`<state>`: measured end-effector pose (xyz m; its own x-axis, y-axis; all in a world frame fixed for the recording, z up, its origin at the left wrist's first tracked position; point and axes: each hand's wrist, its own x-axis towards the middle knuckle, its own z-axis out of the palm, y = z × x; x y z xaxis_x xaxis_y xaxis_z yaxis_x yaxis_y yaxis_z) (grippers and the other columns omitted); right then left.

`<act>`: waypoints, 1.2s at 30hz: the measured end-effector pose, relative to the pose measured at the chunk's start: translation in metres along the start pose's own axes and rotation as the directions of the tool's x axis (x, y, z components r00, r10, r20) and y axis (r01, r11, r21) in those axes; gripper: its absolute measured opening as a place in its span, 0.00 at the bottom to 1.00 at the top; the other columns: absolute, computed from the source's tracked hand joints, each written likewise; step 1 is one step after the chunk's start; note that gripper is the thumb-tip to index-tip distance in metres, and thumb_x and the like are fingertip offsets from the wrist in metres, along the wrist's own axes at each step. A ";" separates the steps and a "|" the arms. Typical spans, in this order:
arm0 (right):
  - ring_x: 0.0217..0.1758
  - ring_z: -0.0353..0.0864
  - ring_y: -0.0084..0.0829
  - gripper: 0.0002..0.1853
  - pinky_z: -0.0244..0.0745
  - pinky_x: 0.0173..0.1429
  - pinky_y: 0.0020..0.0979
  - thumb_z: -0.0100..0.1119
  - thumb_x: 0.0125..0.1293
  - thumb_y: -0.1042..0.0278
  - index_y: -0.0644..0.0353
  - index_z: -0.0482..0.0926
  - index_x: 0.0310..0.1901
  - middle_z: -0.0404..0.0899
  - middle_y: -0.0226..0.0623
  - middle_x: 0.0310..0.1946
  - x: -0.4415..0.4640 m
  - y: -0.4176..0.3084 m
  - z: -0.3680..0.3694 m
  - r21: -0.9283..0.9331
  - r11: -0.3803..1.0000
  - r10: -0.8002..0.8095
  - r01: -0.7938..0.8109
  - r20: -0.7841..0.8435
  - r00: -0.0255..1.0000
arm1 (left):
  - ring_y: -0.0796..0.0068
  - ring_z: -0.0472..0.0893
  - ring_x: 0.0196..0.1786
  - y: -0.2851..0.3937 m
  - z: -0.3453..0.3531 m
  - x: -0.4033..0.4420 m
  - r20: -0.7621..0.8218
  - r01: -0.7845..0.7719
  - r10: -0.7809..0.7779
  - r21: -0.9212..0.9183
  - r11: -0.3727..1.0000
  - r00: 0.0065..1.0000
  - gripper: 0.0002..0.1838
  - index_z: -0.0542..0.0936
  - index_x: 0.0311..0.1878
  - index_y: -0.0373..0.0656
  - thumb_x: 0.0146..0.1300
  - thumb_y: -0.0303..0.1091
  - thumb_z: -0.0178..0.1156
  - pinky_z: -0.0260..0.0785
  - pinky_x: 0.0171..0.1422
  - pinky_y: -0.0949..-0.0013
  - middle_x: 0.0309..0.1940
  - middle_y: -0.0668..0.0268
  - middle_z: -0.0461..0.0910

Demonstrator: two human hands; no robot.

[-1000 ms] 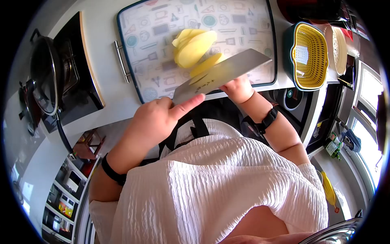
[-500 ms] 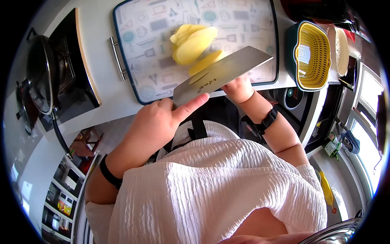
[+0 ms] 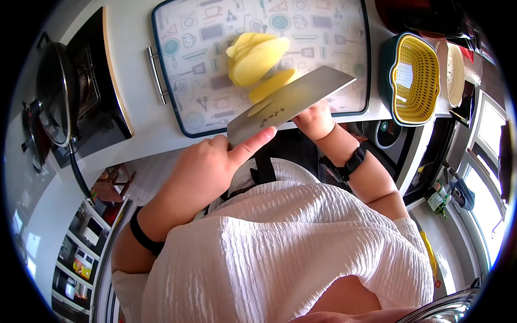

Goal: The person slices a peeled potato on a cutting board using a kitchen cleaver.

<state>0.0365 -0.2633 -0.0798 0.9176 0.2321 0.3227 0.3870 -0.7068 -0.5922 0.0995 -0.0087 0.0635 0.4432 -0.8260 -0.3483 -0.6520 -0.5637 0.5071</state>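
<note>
Least change first: the pale yellow slices (image 3: 258, 59) lie where they lay half a second ago, fanned in an overlapping heap on the patterned cutting board (image 3: 334, 54), with one single slice (image 3: 272, 85) just beside the heap on the side toward the body. The board rests at the front of the white counter (image 3: 129, 32).

What has changed is the cleaver (image 3: 285, 105). Its squared far end sits a touch further left and nearer the body than before, the broad face still slanted up to view. Only a slight shift; to my reading an adjustment of the blade rather than a stroke, so the cutting stands about where it was and the heap is undisturbed.

Left hand (image 3: 202, 167): grip closed around the cleaver's handle end (the handle itself is lost inside the fist), one digit stretched out along the blade's near edge.

Right hand (image 3: 316, 121): in much the same spot as before, by the board's near edge, under the far half of the blade. Its fingertips go behind the steel, so I cannot tell how far that grip is open or whether anything is in it.

Right of the board, apart from it: a yellow basket (image 3: 428, 91).
</note>
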 end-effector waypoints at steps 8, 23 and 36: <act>0.46 0.83 0.45 0.18 0.79 0.49 0.41 0.69 0.46 0.79 0.55 0.85 0.42 0.83 0.37 0.44 -0.002 0.001 0.001 0.079 0.997 0.019 -0.019 -0.004 1.000 | 0.58 0.77 0.25 0.001 0.000 0.010 0.036 0.000 0.000 0.012 1.000 0.999 0.40 0.65 0.76 0.62 0.59 0.22 0.57 0.75 0.31 0.59 0.24 0.58 0.71; 0.48 0.82 0.41 0.19 0.79 0.52 0.39 0.74 0.48 0.72 0.53 0.84 0.45 0.82 0.32 0.46 0.008 -0.001 -0.002 0.095 0.995 0.017 -0.014 -0.033 0.999 | 0.54 0.77 0.23 -0.010 0.010 0.028 -0.019 -0.011 0.011 -0.044 0.999 1.000 0.40 0.64 0.76 0.63 0.60 0.21 0.57 0.74 0.29 0.56 0.22 0.55 0.72; 0.44 0.81 0.38 0.17 0.77 0.48 0.36 0.76 0.50 0.71 0.53 0.85 0.44 0.80 0.30 0.43 0.009 0.003 0.003 0.161 0.987 0.004 0.009 -0.080 0.997 | 0.53 0.78 0.23 -0.048 0.045 0.065 -0.108 -0.070 0.057 -0.120 0.990 0.993 0.40 0.65 0.75 0.65 0.60 0.21 0.55 0.74 0.30 0.55 0.22 0.54 0.74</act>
<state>0.0459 -0.2614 -0.0811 0.9088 0.1748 0.3787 0.4050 -0.5875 -0.7006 0.1319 -0.0353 -0.0184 0.4686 -0.8524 -0.2319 -0.6033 -0.5005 0.6209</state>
